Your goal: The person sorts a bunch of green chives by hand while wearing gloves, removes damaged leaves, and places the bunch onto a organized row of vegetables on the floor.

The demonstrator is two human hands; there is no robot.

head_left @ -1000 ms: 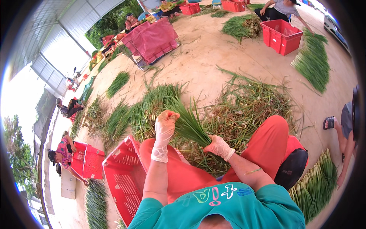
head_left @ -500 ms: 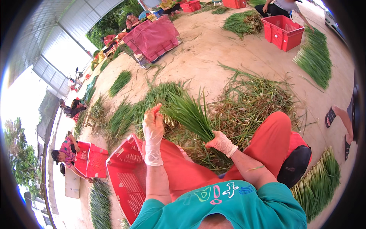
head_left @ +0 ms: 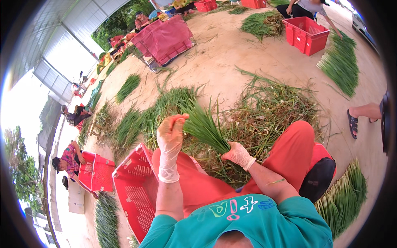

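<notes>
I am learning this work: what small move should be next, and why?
Perhaps the left hand should pluck stray blades from the green bunch: a few stick out at its top, this hand is close, and the right hand grips it.

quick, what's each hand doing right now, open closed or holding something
Left hand: fingers pinched together by the leaf tips; can't tell if anything is held.
Right hand: closed around a bunch of long green leaves.

There is one left hand (head_left: 169, 136), one right hand (head_left: 238, 156), one held bunch of green stalks (head_left: 206, 131), at least five red plastic crates (head_left: 297, 39) at seven, eight, twelve, one and two o'clock, and one car (head_left: 364, 28) at two.
</notes>
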